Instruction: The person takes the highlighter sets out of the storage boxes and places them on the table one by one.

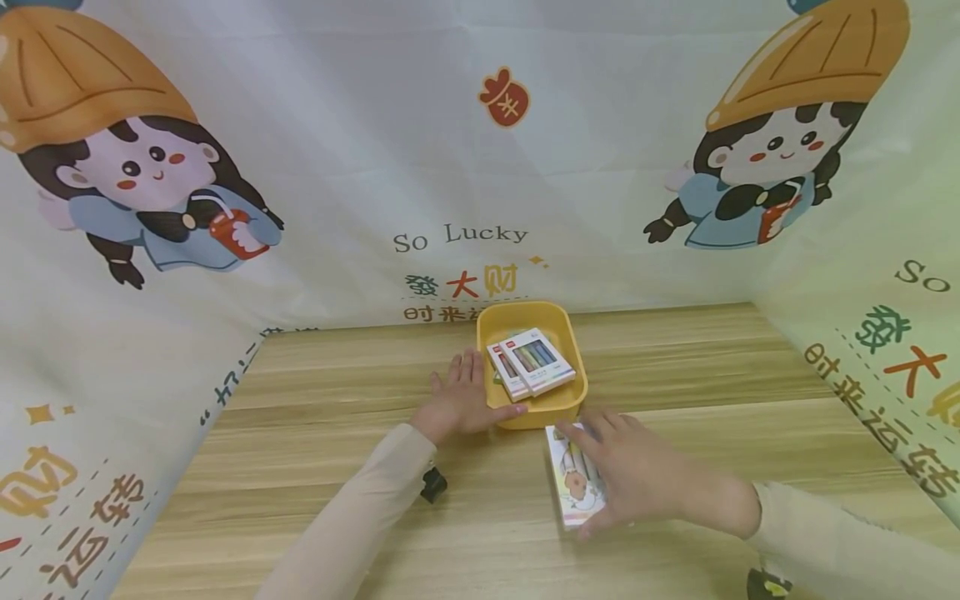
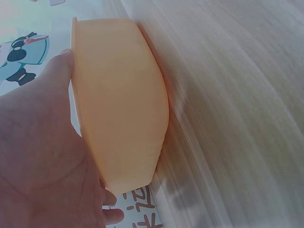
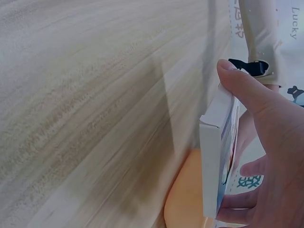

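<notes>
A yellow plastic bin [image 1: 579, 367] stands near the back of the table, with two flat crayon boxes [image 1: 537, 360] lying overlapped and tilted in it. My left hand [image 1: 459, 400] rests against the bin's left side, fingers fairly straight and thumb along the front rim. In the left wrist view the thumb touches the rim of the bin [image 2: 118, 95]. My right hand [image 1: 637, 467] grips another crayon box [image 1: 576, 479] just in front of the bin, thumb at the near end and fingers at the far end. This box's white side [image 3: 211, 161] faces the right wrist camera.
The wooden table [image 1: 337, 500] meets a printed cloth backdrop [image 1: 375, 150] at the back and on both sides. A small black object [image 1: 432, 484] shows beside the left forearm; another dark item [image 1: 767, 583] hangs under the right sleeve.
</notes>
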Available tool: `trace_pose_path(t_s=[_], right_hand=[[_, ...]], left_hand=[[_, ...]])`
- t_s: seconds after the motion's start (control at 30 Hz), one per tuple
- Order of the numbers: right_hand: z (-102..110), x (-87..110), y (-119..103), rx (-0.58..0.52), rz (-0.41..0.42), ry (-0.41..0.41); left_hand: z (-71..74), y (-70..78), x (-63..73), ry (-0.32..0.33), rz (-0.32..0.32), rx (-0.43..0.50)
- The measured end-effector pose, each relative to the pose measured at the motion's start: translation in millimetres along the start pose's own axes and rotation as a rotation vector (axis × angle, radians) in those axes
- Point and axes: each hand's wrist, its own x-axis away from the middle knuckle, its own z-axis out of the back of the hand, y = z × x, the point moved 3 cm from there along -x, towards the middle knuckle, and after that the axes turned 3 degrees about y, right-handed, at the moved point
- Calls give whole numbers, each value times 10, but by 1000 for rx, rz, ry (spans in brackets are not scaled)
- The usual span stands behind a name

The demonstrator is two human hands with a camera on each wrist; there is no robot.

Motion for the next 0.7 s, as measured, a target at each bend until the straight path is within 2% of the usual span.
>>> trace_pose_path(t_s=[0.7], right_hand=[[-213,100,-60,9,14,-2]], left_hand=[[-12,-3,-19,-6,8,-15]])
